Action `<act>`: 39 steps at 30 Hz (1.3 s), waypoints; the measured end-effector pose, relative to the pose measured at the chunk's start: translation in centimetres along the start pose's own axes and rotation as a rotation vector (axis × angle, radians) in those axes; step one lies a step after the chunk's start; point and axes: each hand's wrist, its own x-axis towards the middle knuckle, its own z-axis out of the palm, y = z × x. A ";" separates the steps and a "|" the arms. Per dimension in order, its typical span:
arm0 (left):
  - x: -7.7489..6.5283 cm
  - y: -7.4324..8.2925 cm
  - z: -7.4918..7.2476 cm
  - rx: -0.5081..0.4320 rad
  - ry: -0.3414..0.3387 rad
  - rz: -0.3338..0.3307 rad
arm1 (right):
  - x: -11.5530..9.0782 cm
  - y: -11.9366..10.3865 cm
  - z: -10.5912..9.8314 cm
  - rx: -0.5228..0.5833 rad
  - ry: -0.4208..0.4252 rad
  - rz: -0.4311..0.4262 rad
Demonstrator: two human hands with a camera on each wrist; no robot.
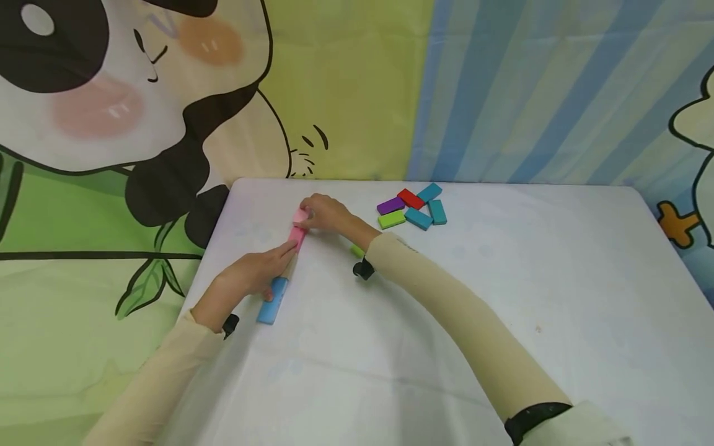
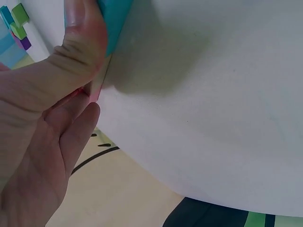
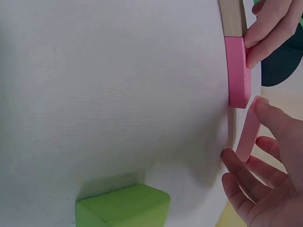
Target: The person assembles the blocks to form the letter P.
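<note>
Far left on the white table [image 1: 502, 279], the left hand [image 1: 251, 271] lies along a row of blocks, fingers nearly straight and touching the hot pink block [image 3: 236, 71], thumb against the blue section [image 1: 270, 313]; can't tell if that's one block or two. A wood-coloured block [image 1: 289, 266] sits between blue and hot pink, so that much looks lined up already. At the far end, the right hand [image 1: 328, 214] pinches a light pink block [image 3: 249, 130], tilted and just apart from the row, so I'd call that one not placed yet. Further right there's a lone green block [image 1: 357, 251] near the right wrist, then six loose ones: purple [image 1: 390, 205], lime [image 1: 392, 219], red [image 1: 410, 198], two blue [image 1: 418, 218] and teal [image 1: 437, 212], all outside the row.
</note>
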 end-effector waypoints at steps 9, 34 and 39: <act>0.0 0.1 -0.2 0.028 -0.003 0.013 | 0.4 0.7 0.5 -0.010 -0.017 0.014; -0.3 0.0 -0.4 0.071 0.033 0.030 | -0.9 -1.1 2.4 -0.522 -0.031 -0.007; -0.4 0.0 -0.2 0.069 0.048 0.037 | -0.9 -1.2 2.7 -0.616 0.008 -0.056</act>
